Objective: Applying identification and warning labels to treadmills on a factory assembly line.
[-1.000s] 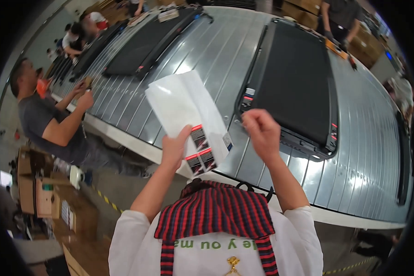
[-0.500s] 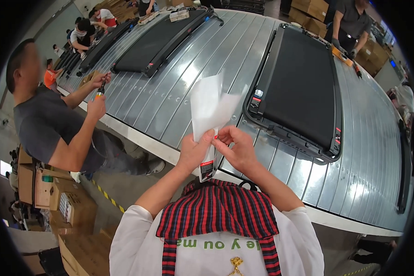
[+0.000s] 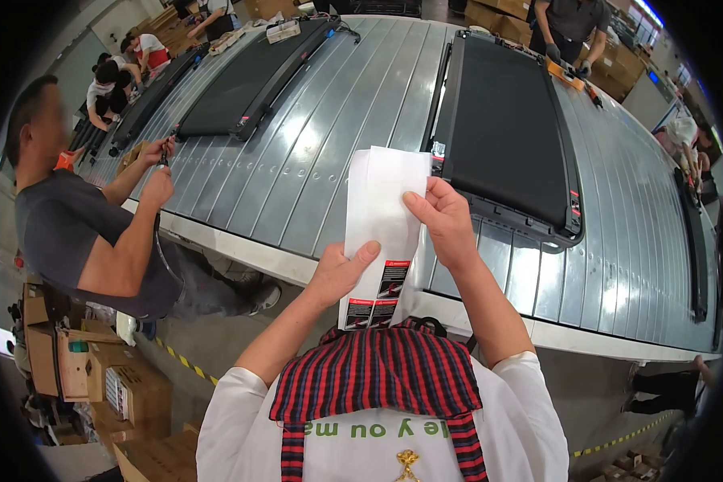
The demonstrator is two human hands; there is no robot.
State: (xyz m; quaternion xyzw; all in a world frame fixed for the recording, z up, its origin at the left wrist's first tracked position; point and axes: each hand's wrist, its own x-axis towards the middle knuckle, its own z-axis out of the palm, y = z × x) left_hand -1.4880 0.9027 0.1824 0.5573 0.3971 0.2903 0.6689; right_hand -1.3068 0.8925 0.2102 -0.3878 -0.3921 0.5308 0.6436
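Clamped in our left hand and right hand were white label sheets; beyond our grip lay one black treadmill.

White sheets: held up before a metal-topped table, red-and-black labels showing at 6 o'clock.
Left hand: thumb pressed across the front at 8 o'clock.
Right hand: pinches the sheets' edge at 2 o'clock.
Black panel: lies on the table, between 1 and 2 o'clock from the sheets.
Co-worker: stands at 9 o'clock in a dark shirt, holding a slim tool.
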